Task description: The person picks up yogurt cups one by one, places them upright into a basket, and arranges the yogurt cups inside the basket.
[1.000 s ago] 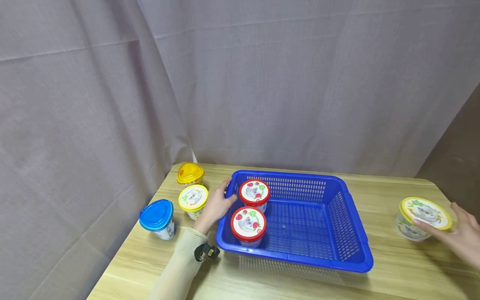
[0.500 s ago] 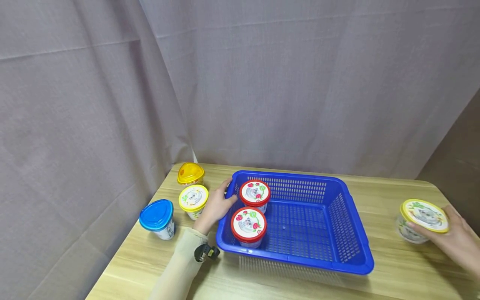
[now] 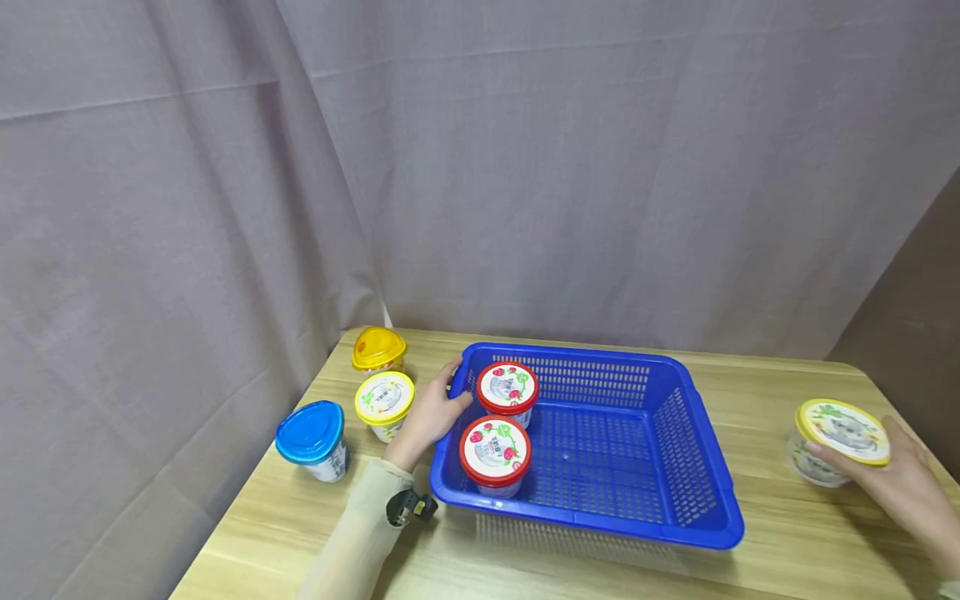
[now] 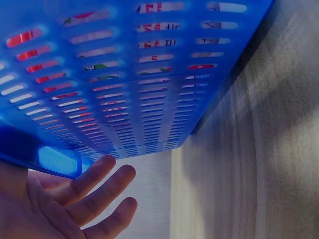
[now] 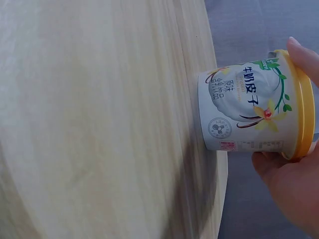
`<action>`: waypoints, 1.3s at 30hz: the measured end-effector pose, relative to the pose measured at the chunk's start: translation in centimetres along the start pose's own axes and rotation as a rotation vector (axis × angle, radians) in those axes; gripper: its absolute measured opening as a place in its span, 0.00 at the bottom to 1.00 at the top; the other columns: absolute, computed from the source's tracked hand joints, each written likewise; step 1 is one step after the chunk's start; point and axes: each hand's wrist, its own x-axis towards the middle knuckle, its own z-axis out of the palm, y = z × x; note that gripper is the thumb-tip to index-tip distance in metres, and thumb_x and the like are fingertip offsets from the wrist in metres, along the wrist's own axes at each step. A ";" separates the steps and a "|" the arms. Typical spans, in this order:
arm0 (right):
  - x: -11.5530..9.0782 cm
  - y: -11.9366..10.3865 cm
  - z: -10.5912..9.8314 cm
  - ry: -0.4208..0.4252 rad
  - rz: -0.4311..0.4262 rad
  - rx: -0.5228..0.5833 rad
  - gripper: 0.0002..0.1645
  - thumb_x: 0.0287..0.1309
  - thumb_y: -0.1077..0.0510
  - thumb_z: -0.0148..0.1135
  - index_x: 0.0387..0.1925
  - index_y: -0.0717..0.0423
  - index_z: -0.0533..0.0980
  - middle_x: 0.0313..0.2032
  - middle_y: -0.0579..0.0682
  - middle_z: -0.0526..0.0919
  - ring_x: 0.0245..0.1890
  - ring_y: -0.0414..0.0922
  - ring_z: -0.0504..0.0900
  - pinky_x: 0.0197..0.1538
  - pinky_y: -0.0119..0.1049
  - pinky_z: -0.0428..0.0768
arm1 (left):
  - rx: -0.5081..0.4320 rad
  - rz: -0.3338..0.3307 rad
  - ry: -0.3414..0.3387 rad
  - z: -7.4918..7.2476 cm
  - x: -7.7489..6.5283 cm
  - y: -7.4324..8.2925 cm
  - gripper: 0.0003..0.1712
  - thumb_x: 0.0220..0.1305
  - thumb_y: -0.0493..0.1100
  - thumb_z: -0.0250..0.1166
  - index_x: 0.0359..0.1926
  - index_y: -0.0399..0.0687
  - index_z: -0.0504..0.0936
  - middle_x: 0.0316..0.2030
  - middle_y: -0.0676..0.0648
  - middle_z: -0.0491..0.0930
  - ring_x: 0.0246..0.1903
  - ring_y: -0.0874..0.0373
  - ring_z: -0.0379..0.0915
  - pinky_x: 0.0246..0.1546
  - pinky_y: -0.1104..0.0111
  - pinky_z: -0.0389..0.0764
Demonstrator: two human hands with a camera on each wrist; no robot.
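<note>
My left hand (image 3: 435,408) holds the left rim of a blue plastic basket (image 3: 615,527), thumb over the rim and fingers outside. In the left wrist view, the fingers (image 4: 107,199) lie below the slotted wall (image 4: 149,109). Two red-lidded cups (image 3: 507,385) stand inside at the basket's left end. On the far right, my right hand (image 3: 900,483) grips a yellow-lidded yogurt cup (image 3: 843,432) around its lid. In the right wrist view this white cup (image 5: 244,107) has a flower print, with thumb and fingers on opposite sides of the lid. Whether its base touches the table is hard to tell.
Left of the basket stand a blue-lidded cup (image 3: 311,437), another yellow-lidded cup (image 3: 385,400) and an orange-lidded cup (image 3: 378,350). A grey curtain (image 3: 525,167) hangs behind the wooden table (image 3: 262,533).
My right hand has moved in from the right and closed around the yellow-lidded yogurt cup, which has barely shifted. The left hand stays on the basket rim.
</note>
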 end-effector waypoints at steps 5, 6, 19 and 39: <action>0.1 0.2 0.3 0.046 -0.020 -0.004 0.61 0.65 0.45 0.65 0.74 0.78 0.38 0.68 0.81 0.49 0.68 0.74 0.50 0.73 0.60 0.49 | -0.004 0.011 -0.003 -0.1 0.0 0.0 0.39 0.64 0.46 0.64 0.75 0.46 0.64 0.57 0.35 0.79 0.48 0.44 0.80 0.50 0.50 0.80; 0.1 0.3 0.4 0.047 -0.019 0.000 0.61 0.65 0.45 0.65 0.74 0.77 0.38 0.67 0.81 0.50 0.68 0.73 0.51 0.73 0.59 0.49 | -0.006 0.010 -0.005 -0.1 0.0 0.0 0.39 0.64 0.46 0.64 0.75 0.46 0.64 0.57 0.35 0.79 0.48 0.44 0.80 0.50 0.50 0.80; -0.1 0.5 0.4 0.025 0.010 0.013 0.63 0.66 0.45 0.63 0.74 0.76 0.31 0.68 0.85 0.44 0.69 0.72 0.53 0.69 0.70 0.48 | -0.013 0.016 -0.002 0.0 0.0 -0.1 0.39 0.64 0.45 0.64 0.75 0.45 0.65 0.55 0.36 0.80 0.47 0.45 0.81 0.49 0.51 0.81; 0.5 0.7 0.5 0.071 -0.147 0.013 0.26 0.58 0.55 0.73 0.52 0.55 0.69 0.39 0.29 0.75 0.40 0.20 0.68 0.33 0.21 0.64 | -0.029 0.015 0.006 0.0 0.3 -0.4 0.39 0.63 0.45 0.65 0.74 0.45 0.66 0.53 0.36 0.81 0.48 0.44 0.80 0.51 0.50 0.79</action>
